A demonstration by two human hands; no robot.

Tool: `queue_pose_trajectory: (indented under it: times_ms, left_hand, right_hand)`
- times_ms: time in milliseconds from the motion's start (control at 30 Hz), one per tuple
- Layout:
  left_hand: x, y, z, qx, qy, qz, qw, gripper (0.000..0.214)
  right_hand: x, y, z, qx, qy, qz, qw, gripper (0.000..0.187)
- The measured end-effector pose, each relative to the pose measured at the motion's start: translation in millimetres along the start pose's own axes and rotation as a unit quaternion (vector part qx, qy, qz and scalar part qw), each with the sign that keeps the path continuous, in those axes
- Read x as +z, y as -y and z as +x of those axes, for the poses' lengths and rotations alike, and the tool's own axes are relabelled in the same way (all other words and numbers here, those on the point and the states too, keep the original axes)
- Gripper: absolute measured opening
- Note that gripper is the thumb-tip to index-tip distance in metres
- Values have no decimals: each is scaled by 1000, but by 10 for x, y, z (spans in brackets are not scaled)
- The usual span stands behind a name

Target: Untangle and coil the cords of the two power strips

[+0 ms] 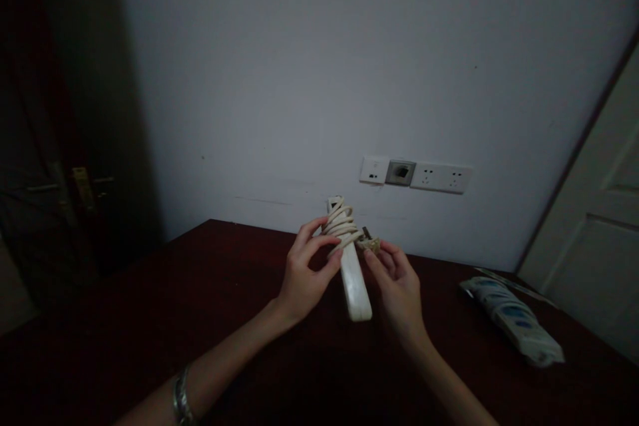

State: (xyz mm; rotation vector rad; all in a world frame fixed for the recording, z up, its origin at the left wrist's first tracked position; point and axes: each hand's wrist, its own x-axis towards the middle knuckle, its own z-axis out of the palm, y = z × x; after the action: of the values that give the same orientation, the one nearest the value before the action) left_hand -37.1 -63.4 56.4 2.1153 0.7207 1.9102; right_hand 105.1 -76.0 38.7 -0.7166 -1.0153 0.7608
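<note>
Head view: left hand [305,276] grasps a power strip [356,289], right hand [401,289] its plug [372,245], seemingly managing cord [340,220] that needs steadying.

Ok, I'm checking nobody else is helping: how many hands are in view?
2: the left hand, on the cord wound around the white strip, and the right hand, with thumb and fingers on the plug.

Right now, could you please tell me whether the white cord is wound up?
Wound: the cord circles the far part of the white strip several times.
</note>
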Motion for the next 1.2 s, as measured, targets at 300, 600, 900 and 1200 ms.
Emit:
queue_pose_trajectory:
  times_ms: [300,600,900,1200]
  left_hand:
    - [23,89,-13,-52,-8,-12,999,7]
    - [20,115,-24,-38,-8,-21,999,9]
    - [22,82,-37,-24,28,-30,999,8]
    - [-37,94,8,-8,63,10,998,4]
  right_hand:
    - [25,-34,-55,-49,-2,-42,998,33]
    - [10,-84,-131,-123,46,-57,990,30]
    - [-139,-88,-80,-238,74,-195,948,32]
    - [-125,-135,-82,-229,127,-181,948,31]
